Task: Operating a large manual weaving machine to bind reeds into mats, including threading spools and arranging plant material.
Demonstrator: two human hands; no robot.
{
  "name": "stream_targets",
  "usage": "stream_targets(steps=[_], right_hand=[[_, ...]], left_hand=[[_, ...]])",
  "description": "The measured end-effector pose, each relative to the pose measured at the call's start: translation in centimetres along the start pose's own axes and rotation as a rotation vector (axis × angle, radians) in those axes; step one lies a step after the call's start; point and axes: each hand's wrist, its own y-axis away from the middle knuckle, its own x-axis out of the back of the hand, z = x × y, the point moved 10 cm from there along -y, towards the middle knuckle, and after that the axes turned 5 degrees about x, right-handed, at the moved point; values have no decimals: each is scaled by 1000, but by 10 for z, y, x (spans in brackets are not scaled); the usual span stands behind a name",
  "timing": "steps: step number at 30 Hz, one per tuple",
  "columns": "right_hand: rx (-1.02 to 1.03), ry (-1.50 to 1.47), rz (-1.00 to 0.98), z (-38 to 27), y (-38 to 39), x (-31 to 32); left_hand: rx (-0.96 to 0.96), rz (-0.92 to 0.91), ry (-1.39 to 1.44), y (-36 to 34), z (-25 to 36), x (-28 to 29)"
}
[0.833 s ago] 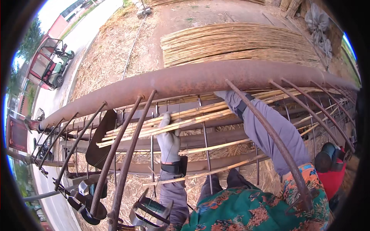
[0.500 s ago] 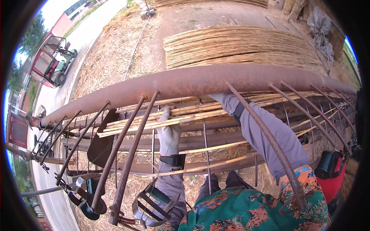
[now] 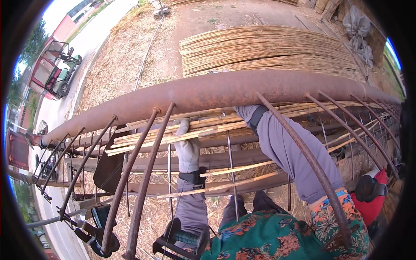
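My left hand (image 3: 187, 146), in a pale glove, is closed round a few dry reeds (image 3: 212, 130) that lie crosswise under a thick rusty pipe (image 3: 203, 92). The reeds' cut ends stick out to the left of the hand. My right forearm (image 3: 290, 147), in a grey sleeve with a dark band, reaches forward to the pipe's underside. The pipe hides nearly all of my right hand, so its fingers do not show. More reeds lie between the pipe and the lower rails (image 3: 225, 161). Two loose reeds (image 3: 229, 184) cross nearer to my body.
Rusty rods (image 3: 148, 173) slant from the pipe toward me, between and beside my arms. Metal holders with wire spools (image 3: 184, 238) hang at the near side. Beyond the pipe lies a finished-looking reed mat (image 3: 268, 50). A red three-wheeled vehicle (image 3: 54, 69) stands at far left.
My right forearm has shifted slightly left and farther under the pipe. The left hand keeps its hold on the reeds. The hanging spool holders have swung, and the whole view has moved a little.
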Motion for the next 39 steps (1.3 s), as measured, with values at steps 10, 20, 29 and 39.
stream_targets(steps=[10,20,29,39], right_hand=[[75,-10,-88,-31,-13,-7],[106,-82,-107,-29,-4,-3],[57,-40,-95,10,2,4],[42,-79,-15,11,0,6]], left_hand=[[11,64,-44,-2,-6,6],[468,-4,497,6,-32,1],[469,25,611,10,-26,-8],[223,-154,651,-4,-6,-20]])
